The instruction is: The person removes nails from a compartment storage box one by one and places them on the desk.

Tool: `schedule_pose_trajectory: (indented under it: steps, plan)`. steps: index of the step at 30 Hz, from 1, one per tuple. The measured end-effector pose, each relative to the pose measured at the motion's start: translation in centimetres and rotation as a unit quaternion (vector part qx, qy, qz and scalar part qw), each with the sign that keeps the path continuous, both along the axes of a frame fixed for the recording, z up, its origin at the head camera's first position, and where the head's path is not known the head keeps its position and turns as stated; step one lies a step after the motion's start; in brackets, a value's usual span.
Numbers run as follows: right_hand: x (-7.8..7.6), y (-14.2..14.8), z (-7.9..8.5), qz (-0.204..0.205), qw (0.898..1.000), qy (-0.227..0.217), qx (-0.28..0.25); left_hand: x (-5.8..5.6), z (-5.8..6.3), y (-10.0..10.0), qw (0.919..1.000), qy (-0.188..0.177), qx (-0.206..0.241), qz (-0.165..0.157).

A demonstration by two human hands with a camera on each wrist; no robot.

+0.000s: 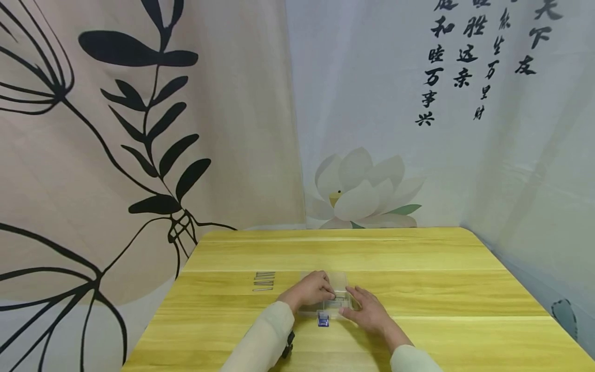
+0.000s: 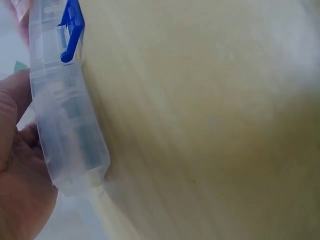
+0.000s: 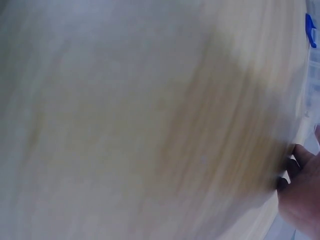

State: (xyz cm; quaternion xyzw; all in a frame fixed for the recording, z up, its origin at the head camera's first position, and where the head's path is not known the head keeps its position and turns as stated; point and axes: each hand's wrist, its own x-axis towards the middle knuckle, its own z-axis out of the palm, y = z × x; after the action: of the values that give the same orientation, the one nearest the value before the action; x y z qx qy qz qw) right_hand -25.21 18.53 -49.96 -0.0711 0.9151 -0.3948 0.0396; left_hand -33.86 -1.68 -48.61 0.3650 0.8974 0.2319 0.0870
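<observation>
Table, left hand over box, right beside

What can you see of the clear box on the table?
The clear, plastic-looking box sits flat on the yellow table, its lid folded back on the far side. It is divided inside and has a blue latch on its near side. The left hand reaches over it; the right hand is by its right end. Contact is unclear.

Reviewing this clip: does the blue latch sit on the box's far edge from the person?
No, the head view shows the blue latch at the near edge of the clear box.
</observation>
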Motion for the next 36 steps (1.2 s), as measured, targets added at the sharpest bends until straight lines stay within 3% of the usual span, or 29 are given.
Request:
schedule_pose_trajectory:
  steps: [3,10,17,19,21,26,29,36]
  plan:
    - [0.0,0.0,0.0,0.002,1.0,-0.002,-0.001,0.0,0.0,-0.1,1.0,-0.005,0.002,0.0]
    - [0.0,0.0,0.2,-0.001,1.0,0.001,-0.004,0.0,0.0,0.2,0.9986,0.038,-0.033,-0.015]
    - [0.1,0.0,0.0,0.001,1.0,0.002,-0.004,-0.2,-0.1,0.4,0.9999,-0.009,-0.006,0.005]
    - [0.1,0.0,0.0,0.001,1.0,0.004,-0.002,-0.3,0.1,0.4,0.9999,0.002,-0.013,-0.001]
    - [0.1,0.0,-0.1,0.0,1.0,0.006,0.001,-0.4,0.3,0.5,0.9984,0.038,-0.037,-0.022]
    - [-0.1,0.0,-0.1,0.0,1.0,0.009,0.004,-0.4,0.9,0.9,0.988,0.112,-0.092,-0.053]
    - [0.0,0.0,-0.1,0.001,1.0,0.008,0.002,-0.4,0.9,1.1,0.9856,0.121,-0.109,-0.047]
    - [0.0,0.1,-0.2,0.005,1.0,0.007,0.004,-0.4,0.8,1.1,0.9865,0.118,-0.102,-0.05]
